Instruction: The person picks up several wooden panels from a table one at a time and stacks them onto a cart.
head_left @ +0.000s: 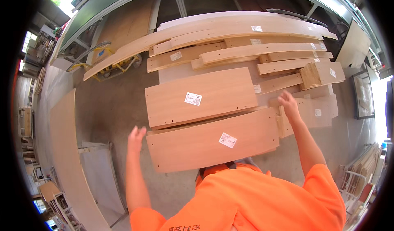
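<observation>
A brown wooden panel [211, 142] with a white label lies nearest me on a stack of boards. A second wide panel [201, 96], also labelled, lies just behind it. My left hand [136, 138] hovers open just off the near panel's left end, holding nothing. My right hand [289, 105] is raised over the near panel's right end, fingers apart, next to smaller board pieces [316, 110]. I cannot tell whether either hand touches the wood. My orange shirt fills the bottom of the view.
Several long planks [246, 34] are piled behind the panels. A yellow hand truck [108, 64] stands at the back left. A long board [67, 157] lies on the left, beside a grey sheet [100, 177]. Stacked boards and a framed panel [363, 95] stand at the right.
</observation>
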`<action>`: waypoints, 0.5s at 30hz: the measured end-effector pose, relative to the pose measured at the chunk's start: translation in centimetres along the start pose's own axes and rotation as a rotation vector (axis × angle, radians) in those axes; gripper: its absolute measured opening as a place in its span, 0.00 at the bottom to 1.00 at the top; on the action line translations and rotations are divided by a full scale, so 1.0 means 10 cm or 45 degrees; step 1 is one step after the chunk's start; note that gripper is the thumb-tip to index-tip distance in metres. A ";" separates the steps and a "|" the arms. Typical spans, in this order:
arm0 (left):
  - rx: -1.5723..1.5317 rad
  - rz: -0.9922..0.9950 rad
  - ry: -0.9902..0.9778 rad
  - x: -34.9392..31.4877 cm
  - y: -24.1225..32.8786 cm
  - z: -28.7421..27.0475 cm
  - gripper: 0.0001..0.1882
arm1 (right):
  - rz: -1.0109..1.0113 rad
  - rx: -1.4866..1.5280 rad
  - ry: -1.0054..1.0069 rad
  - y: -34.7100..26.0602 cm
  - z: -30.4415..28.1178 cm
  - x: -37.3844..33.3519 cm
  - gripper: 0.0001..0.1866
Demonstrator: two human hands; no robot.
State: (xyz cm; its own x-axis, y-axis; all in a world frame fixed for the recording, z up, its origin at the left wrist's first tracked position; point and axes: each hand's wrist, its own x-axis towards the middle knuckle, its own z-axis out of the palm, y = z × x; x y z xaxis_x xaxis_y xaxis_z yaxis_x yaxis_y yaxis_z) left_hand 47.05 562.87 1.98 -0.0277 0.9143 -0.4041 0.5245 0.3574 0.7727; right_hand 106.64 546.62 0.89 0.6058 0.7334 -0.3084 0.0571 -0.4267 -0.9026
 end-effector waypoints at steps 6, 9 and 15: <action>-0.689 -0.359 -0.312 -0.82 -0.42 0.29 0.28 | 0.287 0.133 -0.344 0.29 0.25 -0.95 0.30; -0.728 -0.400 -0.362 -0.79 -0.30 0.34 0.28 | 0.439 0.250 -0.426 0.22 0.21 -0.93 0.27; -0.846 -0.348 -0.489 -0.65 -0.29 0.51 0.28 | 0.436 0.531 -0.313 0.46 -0.06 -0.81 0.28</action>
State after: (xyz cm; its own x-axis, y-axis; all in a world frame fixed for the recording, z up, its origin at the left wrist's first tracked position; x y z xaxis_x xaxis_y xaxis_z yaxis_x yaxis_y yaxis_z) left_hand 50.08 554.94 -0.11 0.2752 0.6923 -0.6670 -0.0763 0.7074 0.7027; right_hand 102.44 538.41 -0.60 0.3301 0.7130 -0.6186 -0.4562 -0.4532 -0.7658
